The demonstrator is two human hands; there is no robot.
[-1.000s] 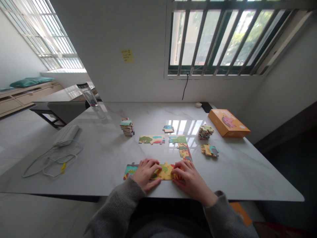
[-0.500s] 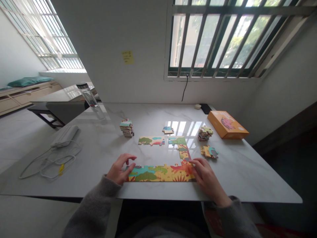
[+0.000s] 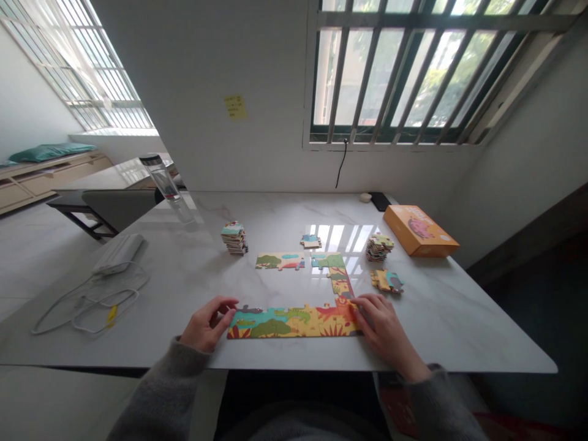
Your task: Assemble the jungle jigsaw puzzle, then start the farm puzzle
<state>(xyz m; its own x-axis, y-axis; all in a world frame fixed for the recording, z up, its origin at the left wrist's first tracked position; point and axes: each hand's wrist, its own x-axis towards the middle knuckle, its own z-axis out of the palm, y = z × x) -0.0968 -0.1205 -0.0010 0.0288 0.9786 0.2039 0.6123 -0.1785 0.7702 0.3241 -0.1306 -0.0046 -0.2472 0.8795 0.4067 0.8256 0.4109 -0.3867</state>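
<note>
From my remote station I note that, over the last second, the left hand [image 3: 206, 323] has moved outward, uncovering the lower puzzle strip [image 3: 294, 321]. Its grip is apart, thumb and fingertips parted at the strip's left end. The right hand [image 3: 386, 334] rests at the strip's right corner; I cannot tell whether its grip is together. The strip lies flat on the worktop [image 3: 184, 269]. I judge it joined to the right column [image 3: 340, 282]; the upper-left section [image 3: 279, 261] remains separate from the upper-right section [image 3: 327, 260].
</note>
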